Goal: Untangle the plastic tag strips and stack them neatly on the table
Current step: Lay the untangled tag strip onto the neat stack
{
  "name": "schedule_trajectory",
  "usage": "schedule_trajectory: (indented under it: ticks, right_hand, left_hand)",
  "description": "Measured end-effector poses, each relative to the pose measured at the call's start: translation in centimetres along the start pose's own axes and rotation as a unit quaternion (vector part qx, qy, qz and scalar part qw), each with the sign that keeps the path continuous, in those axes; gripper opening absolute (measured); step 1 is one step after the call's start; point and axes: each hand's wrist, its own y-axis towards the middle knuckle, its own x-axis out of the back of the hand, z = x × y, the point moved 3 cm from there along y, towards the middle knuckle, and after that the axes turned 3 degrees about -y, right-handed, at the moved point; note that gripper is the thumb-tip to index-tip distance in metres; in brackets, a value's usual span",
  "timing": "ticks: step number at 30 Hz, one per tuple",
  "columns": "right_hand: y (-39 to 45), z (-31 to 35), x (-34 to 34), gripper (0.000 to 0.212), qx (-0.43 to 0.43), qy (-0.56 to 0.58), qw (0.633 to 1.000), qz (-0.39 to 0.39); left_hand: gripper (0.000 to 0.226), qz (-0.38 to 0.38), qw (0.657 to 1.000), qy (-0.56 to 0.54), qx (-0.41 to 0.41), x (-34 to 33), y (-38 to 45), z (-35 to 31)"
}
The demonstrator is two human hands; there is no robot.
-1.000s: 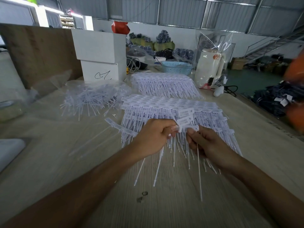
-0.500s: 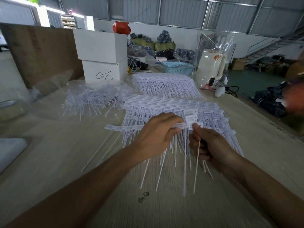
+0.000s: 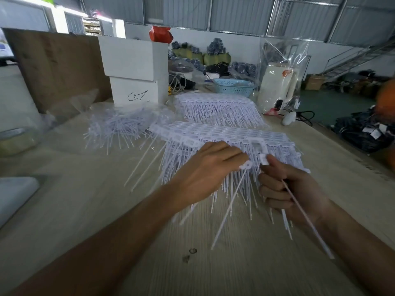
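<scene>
A: What do the hands have?

B: The left hand (image 3: 210,167) lies knuckles-up on the near stack of tag strips (image 3: 230,137), fingertips pinching a white tag head. The right hand (image 3: 286,189) is curled round 1 thin strip (image 3: 307,218), its thumb raised against a small flat tag; the strip's tail runs down past the wrist.

A: And the stack itself?

B: Flat rectangular heads overlap in rows like tiles, with stiff, thin white tails fanning toward the person. A second stack (image 3: 215,107) lies just behind, and a tangled heap (image 3: 119,127) sits to the left in clear, crinkled plastic.

A: The surface?

B: The surface (image 3: 89,210) is pale wood with a fine straight grain and 2 small dark marks near the front. 2 white boxes (image 3: 134,69) are stacked at the back, a brown board (image 3: 57,65) beside them, then a blue perforated basket (image 3: 234,87) and a cream appliance (image 3: 277,88) in a clear bag.

A: The room?

B: Grey corrugated metal walls (image 3: 235,13), a green floor (image 3: 333,105), and a metal staircase (image 3: 359,58) on the right.
</scene>
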Motion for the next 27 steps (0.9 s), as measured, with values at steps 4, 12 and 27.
schedule_trajectory:
  ticks: [4,12,27]
  right_hand:
    - [-0.2,0.6,-0.4,0.044,0.015,-0.023,1.000,-0.003]
    - [1.0,-0.3,0.7,0.048,0.110,-0.283,0.932,-0.199]
    - [1.1,-0.8,0.9,0.048,0.090,-0.301,0.927,-0.206]
  left_hand:
    - [0.027,0.012,1.000,0.005,0.016,0.2,-1.3,1.5]
    - [0.030,-0.082,0.965,-0.168,0.185,-0.5,-1.3,2.2]
    - [0.031,-0.060,0.968,-0.159,0.182,-1.4,-1.0,1.4]
